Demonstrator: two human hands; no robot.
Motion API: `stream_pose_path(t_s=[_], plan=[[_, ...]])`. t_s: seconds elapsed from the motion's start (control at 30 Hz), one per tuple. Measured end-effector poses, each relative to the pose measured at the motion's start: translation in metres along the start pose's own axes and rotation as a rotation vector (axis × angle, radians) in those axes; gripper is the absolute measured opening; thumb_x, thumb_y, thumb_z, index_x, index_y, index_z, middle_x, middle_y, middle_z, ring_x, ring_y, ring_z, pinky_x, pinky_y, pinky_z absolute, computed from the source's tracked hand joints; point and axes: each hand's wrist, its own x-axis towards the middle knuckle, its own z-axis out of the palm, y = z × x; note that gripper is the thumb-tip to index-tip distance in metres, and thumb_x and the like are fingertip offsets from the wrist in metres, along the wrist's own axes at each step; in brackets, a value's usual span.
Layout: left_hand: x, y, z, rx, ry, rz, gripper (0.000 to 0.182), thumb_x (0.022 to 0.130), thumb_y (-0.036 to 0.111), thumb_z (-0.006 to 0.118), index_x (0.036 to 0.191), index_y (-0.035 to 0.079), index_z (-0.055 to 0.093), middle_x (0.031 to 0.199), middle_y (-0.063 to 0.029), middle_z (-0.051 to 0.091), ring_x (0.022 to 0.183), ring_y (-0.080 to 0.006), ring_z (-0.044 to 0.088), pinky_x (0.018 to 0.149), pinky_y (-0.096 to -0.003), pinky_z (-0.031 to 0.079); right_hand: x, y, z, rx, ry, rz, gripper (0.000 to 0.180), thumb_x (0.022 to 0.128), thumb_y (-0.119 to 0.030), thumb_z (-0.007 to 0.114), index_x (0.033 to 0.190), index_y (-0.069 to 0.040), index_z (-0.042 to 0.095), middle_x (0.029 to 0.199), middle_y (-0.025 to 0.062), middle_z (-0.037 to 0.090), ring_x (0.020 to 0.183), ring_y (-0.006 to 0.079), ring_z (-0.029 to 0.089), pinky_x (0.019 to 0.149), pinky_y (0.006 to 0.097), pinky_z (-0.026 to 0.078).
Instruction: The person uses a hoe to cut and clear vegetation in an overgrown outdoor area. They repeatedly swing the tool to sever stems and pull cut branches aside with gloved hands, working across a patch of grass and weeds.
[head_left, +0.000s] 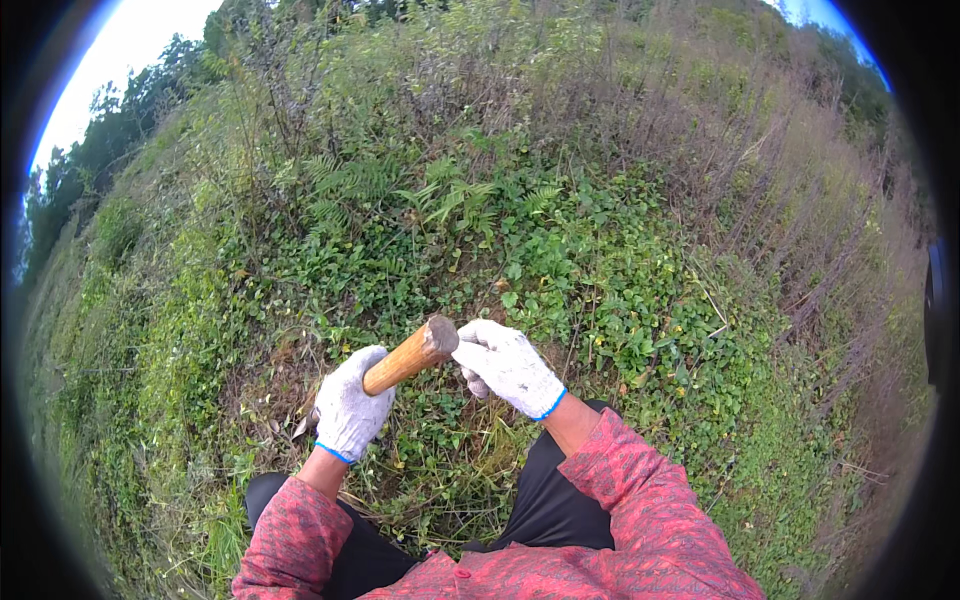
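A white knitted glove with a blue cuff covers each hand. My left hand (354, 405) is closed around a round wooden handle (409, 358), whose blunt, worn end points up and to the right. A bit of what may be a metal blade shows below that hand at its left; the rest of the tool is hidden. My right hand (510, 367) is beside the handle's end, its fingers bent and their tips near the wood. Whether it touches the handle or pinches something small cannot be made out.
Low green leafy plants (555, 255) cover the slope in front of me, with fern fronds (352, 184) farther up. Dry brownish stalks (795, 187) stand at the right. Cut or flattened grass (465, 465) lies between my knees. Dark trees (135, 112) rise at the upper left.
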Motion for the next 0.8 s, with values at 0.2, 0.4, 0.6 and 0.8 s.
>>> stream_pose_path(t_s=[0.2,0.4,0.6,0.8], plan=[[-0.004,-0.006,-0.006,0.103,-0.141,0.056,0.026,0.079,0.018,0.074,0.104,0.015,0.069,0.09,-0.0114,0.073,0.085,-0.0363,0.072,0.075,-0.0462,0.057,-0.001,0.018,0.009,-0.135,0.028,-0.039,0.018,0.095,-0.012,0.063,0.11,-0.002,0.063,0.079,0.0031,0.065,0.061,0.0097,0.061,0.056,0.0276,0.051],[-0.005,-0.001,-0.004,0.162,-0.181,-0.017,0.029,0.08,0.019,0.074,0.109,0.015,0.069,0.088,-0.0136,0.073,0.083,-0.0367,0.072,0.074,-0.0458,0.057,-0.004,0.017,0.03,-0.051,-0.068,-0.046,0.028,0.094,-0.014,0.071,0.117,0.001,0.066,0.082,0.0042,0.069,0.07,0.0115,0.065,0.063,0.0293,0.053],[0.011,-0.012,-0.014,0.12,-0.017,-0.012,0.028,0.082,0.018,0.075,0.11,0.014,0.069,0.095,-0.0117,0.073,0.088,-0.035,0.073,0.076,-0.0429,0.058,-0.004,-0.014,0.029,-0.103,-0.553,0.137,0.025,0.099,-0.021,0.067,0.114,-0.001,0.071,0.09,0.0052,0.071,0.073,0.0123,0.068,0.067,0.0291,0.057],[0.033,-0.031,-0.047,0.121,0.29,-0.118,0.034,0.083,0.026,0.078,0.114,0.015,0.068,0.098,-0.0119,0.074,0.089,-0.034,0.073,0.078,-0.0434,0.058,0.005,-0.001,0.024,-0.019,-0.168,0.125,0.026,0.098,-0.011,0.063,0.121,0.0,0.065,0.085,0.0072,0.068,0.065,0.0136,0.064,0.061,0.0288,0.053]])
